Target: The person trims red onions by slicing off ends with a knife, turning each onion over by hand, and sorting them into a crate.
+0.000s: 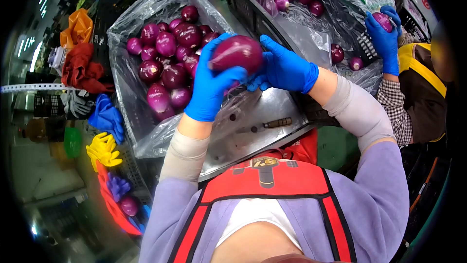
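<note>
My left hand (209,85), in a blue glove, is wrapped round a large peeled red onion (237,54) above the metal work surface (228,141). Beside the onion, on its right, is my gloved right hand (284,66); its thumb is raised and its lower fingers reach under the onion, partly hidden. A bit of another purple thing shows below the left fingers. Many shiny red onions (166,44) lie in a plastic-lined crate (121,75) at the left. A knife with a brown handle (277,123) rests on the metal surface.
At the right, a co-worker's blue-gloved hands (384,41) hold an onion over another lined crate (311,24) with several onions. Yellow gloves (103,150), a blue glove (107,117) and a red cloth (82,68) lie along the left. A dark crate edge (258,12) separates the two lined crates.
</note>
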Demonstrator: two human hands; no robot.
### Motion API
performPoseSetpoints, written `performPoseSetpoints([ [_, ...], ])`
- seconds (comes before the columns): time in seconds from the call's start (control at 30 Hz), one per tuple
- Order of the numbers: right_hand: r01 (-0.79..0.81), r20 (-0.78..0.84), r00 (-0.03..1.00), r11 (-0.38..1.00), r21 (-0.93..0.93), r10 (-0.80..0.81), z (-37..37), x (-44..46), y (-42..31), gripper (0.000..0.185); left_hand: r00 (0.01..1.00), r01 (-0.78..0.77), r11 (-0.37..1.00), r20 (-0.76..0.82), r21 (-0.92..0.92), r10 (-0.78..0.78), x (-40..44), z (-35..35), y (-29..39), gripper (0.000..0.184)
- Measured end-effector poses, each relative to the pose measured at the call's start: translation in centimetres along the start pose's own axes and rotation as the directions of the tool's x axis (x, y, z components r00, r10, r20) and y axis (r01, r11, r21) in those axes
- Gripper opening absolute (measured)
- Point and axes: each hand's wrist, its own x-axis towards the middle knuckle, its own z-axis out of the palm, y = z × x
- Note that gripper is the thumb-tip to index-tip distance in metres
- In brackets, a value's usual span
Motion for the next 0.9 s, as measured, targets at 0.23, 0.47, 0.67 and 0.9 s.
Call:
performPoseSetpoints([
  [0.23, -0.043, -0.076, 0.997, 0.987, -0.157, 0.031, 1.1, -0.5, 0.0, 0.059, 0.934, 0.2, 0.593, -0.031, -0.78, -0.356, -0.1, -1.2, -1.3, 0.056],
  [0.47, 0.222, -0.101, 0.808, 0.459, -0.86, -0.581, 3.6, -0.8, 1.0, 0.037, 0.876, 0.275, 0.582, -0.051, -0.765, -0.481, 0.2, -1.2, -0.9, 0.064],
  [0.67, 0.083, 0.138, 0.748, -0.116, -0.99, -0.649, 5.0, 0.8, -1.0, 0.019, 0.861, 0.303, 0.556, -0.028, -0.775, -0.508, 0.3, -1.2, -0.9, 0.067],
  [0.9, 0.067, 0.194, 0.729, -0.214, -0.975, -0.657, 3.3, 1.4, -1.1, 0.011, 0.842, 0.373, 0.504, 0.056, -0.779, -0.537, 0.5, -2.0, -1.6, 0.067],
])
